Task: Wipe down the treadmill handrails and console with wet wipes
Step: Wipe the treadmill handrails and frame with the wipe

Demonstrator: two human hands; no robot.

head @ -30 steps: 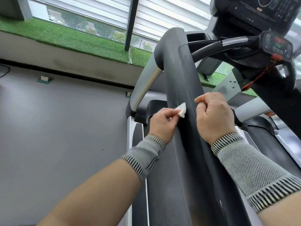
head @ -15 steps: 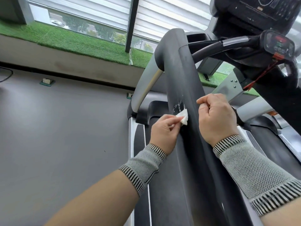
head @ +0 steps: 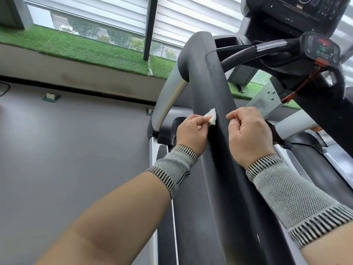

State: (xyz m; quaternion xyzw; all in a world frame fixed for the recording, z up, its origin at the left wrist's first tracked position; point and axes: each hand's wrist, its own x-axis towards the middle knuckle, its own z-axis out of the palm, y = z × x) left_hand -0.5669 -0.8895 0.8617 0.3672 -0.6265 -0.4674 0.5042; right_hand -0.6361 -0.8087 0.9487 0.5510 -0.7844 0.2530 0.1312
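Where handrail (head: 210, 88) runs away upward, left hand (head: 190, 133) presses wipe (head: 269, 117) against it.

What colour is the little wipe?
White; the wipe, pinched in the left hand, shows in the head view.

Left hand (head: 191, 133) fingers pinched, right hand (head: 249, 137) fingers curled

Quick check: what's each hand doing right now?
Left hand: pinches the folded wet wipe against the black handrail.
Right hand: fingers curled beside the handrail, nothing visible in it.
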